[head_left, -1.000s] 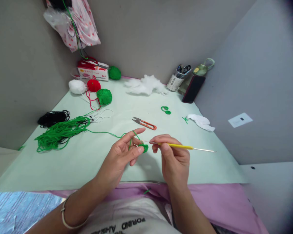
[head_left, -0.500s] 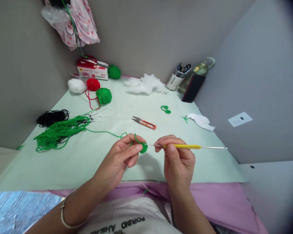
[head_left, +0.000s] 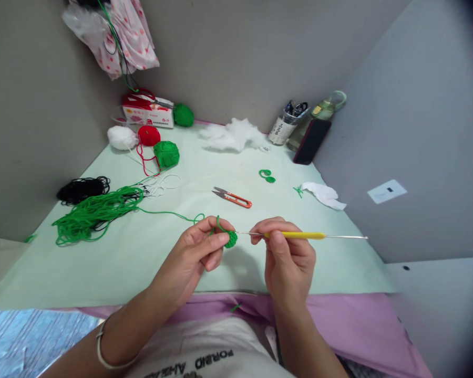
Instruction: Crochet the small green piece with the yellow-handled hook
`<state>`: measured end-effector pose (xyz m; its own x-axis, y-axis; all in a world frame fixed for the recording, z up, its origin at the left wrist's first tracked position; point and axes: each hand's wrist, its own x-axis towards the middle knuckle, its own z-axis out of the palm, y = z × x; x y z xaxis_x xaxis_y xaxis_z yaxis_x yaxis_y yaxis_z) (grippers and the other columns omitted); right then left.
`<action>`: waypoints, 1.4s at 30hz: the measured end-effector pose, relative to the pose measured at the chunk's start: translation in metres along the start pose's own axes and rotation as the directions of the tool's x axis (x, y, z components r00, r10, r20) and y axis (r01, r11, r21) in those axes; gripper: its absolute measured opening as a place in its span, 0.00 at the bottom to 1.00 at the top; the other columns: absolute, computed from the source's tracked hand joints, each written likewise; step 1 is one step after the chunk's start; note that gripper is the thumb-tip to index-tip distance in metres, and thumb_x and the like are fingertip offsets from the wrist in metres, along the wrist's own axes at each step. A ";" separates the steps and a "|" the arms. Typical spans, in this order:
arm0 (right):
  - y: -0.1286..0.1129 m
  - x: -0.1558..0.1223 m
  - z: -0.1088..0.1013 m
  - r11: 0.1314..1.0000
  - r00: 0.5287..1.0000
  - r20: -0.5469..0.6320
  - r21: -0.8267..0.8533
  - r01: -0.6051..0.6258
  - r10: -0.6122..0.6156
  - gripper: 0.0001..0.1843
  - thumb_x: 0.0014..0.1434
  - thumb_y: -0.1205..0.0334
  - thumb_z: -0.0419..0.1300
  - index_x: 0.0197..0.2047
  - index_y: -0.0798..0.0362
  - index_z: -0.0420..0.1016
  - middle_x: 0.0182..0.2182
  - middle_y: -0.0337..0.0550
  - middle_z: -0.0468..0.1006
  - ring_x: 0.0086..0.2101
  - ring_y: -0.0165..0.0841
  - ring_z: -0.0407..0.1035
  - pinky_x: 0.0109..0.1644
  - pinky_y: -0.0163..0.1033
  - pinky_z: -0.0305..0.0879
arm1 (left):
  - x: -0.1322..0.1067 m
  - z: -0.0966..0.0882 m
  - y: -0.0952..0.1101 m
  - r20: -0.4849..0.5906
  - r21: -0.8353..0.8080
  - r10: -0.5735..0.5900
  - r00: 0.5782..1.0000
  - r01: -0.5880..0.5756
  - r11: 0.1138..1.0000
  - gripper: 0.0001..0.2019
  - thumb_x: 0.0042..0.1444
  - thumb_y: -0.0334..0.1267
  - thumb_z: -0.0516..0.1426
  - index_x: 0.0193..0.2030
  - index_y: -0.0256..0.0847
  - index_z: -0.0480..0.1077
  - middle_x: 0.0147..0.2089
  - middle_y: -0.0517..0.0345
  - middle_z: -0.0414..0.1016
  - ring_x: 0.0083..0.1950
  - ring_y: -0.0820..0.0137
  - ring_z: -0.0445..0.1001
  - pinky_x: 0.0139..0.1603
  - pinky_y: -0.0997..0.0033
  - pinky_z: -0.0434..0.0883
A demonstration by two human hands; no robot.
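My left hand (head_left: 201,247) pinches a small round green crochet piece (head_left: 231,240) between thumb and fingers. Green yarn loops over the index finger and runs left to a loose green yarn hank (head_left: 98,212). In my right hand (head_left: 287,257) is a crochet hook (head_left: 305,235) with a yellow handle and a metal shaft at each end, held much like a pen. Its left tip meets the upper right edge of the green piece; whether it sits inside a stitch is too small to tell. Beyond my hands lie orange-handled thread snips (head_left: 232,197).
A small green crocheted curl (head_left: 267,176), green yarn scraps (head_left: 298,191) and white tissue (head_left: 324,195) lie at right. White stuffing (head_left: 234,135), a pen cup (head_left: 283,128), a phone (head_left: 312,142) and a bottle (head_left: 325,107) stand behind. Yarn balls (head_left: 166,154) and black yarn (head_left: 84,190) are left.
The view has shifted very slightly. Both hands keep nearly the same pose, with the hook tip still at the edge of the green piece.
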<state>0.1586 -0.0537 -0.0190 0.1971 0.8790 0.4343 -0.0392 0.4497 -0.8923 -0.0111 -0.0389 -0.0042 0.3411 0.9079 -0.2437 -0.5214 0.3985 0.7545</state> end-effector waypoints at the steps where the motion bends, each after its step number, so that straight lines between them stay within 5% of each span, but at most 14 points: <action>1: 0.000 0.000 0.000 1.000 1.000 0.003 0.007 0.001 -0.001 0.10 0.73 0.60 0.62 0.41 0.46 0.85 0.34 0.41 0.82 0.34 0.34 0.73 0.39 0.42 0.71 | 0.000 0.000 0.000 0.000 -0.002 0.001 1.000 -0.001 1.000 0.09 0.55 0.38 0.72 0.38 0.39 0.80 0.30 0.68 0.65 0.21 0.85 0.53 0.24 0.76 0.49; 11: 0.001 0.000 0.000 1.000 1.000 0.013 0.014 0.016 -0.016 0.10 0.73 0.63 0.61 0.42 0.46 0.85 0.34 0.40 0.82 0.34 0.33 0.73 0.39 0.41 0.71 | 0.000 -0.002 -0.001 0.013 0.001 -0.004 1.000 0.004 1.000 0.07 0.57 0.37 0.71 0.38 0.39 0.81 0.33 0.66 0.68 0.21 0.85 0.53 0.24 0.76 0.50; 20: -0.001 -0.005 0.001 0.900 0.941 0.113 -0.276 0.337 -0.318 0.13 0.71 0.72 0.59 0.47 0.48 0.83 0.36 0.43 0.85 0.37 0.36 0.77 0.40 0.44 0.74 | 0.000 -0.001 -0.004 0.001 0.001 0.040 0.999 -0.040 0.999 0.06 0.57 0.36 0.71 0.38 0.39 0.81 0.33 0.66 0.69 0.21 0.87 0.56 0.24 0.78 0.51; 27: 0.002 -0.008 0.005 0.874 0.929 0.135 -0.316 0.370 -0.345 0.12 0.72 0.69 0.59 0.47 0.47 0.83 0.35 0.43 0.85 0.36 0.37 0.79 0.38 0.45 0.76 | 0.000 -0.001 -0.007 0.050 0.013 0.047 0.998 -0.047 0.999 0.06 0.59 0.36 0.70 0.39 0.38 0.81 0.36 0.64 0.72 0.21 0.88 0.57 0.24 0.78 0.52; 30: 0.006 -0.009 0.006 0.890 0.934 0.097 -0.286 0.356 -0.343 0.12 0.72 0.69 0.59 0.49 0.47 0.84 0.37 0.43 0.85 0.38 0.36 0.79 0.39 0.43 0.76 | -0.002 0.001 -0.007 0.084 0.006 0.028 0.996 -0.029 1.000 0.10 0.59 0.38 0.71 0.46 0.40 0.81 0.33 0.66 0.71 0.20 0.87 0.57 0.23 0.78 0.51; 34: 0.010 -0.012 0.007 0.924 0.949 0.037 -0.219 0.313 -0.313 0.13 0.73 0.68 0.59 0.50 0.45 0.85 0.40 0.44 0.86 0.41 0.36 0.79 0.41 0.42 0.76 | -0.003 0.003 -0.005 0.068 -0.013 -0.016 0.998 0.017 1.000 0.28 0.55 0.37 0.74 0.62 0.45 0.75 0.36 0.67 0.73 0.20 0.87 0.57 0.21 0.79 0.50; 38: 0.011 -0.009 0.008 0.989 0.989 0.038 -0.028 0.142 -0.141 0.10 0.73 0.63 0.61 0.48 0.43 0.86 0.41 0.43 0.87 0.41 0.35 0.79 0.42 0.41 0.76 | -0.002 0.002 -0.003 0.054 -0.001 -0.036 0.998 0.037 0.999 0.37 0.52 0.36 0.76 0.69 0.46 0.70 0.38 0.67 0.75 0.19 0.88 0.57 0.20 0.78 0.51; 42: 0.010 -0.001 0.007 0.984 0.997 0.048 0.165 -0.073 0.066 0.09 0.72 0.56 0.64 0.43 0.45 0.86 0.38 0.41 0.87 0.32 0.30 0.76 0.37 0.37 0.74 | -0.001 -0.001 -0.003 0.044 0.042 -0.015 0.999 0.013 0.999 0.35 0.54 0.37 0.75 0.68 0.44 0.71 0.39 0.65 0.75 0.19 0.87 0.59 0.22 0.77 0.53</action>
<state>0.1512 -0.0489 -0.0275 0.1465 0.9133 0.3800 -0.2141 0.4043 -0.8892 -0.0105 -0.0411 -0.0066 0.3829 0.8953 -0.2275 -0.4837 0.4041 0.7763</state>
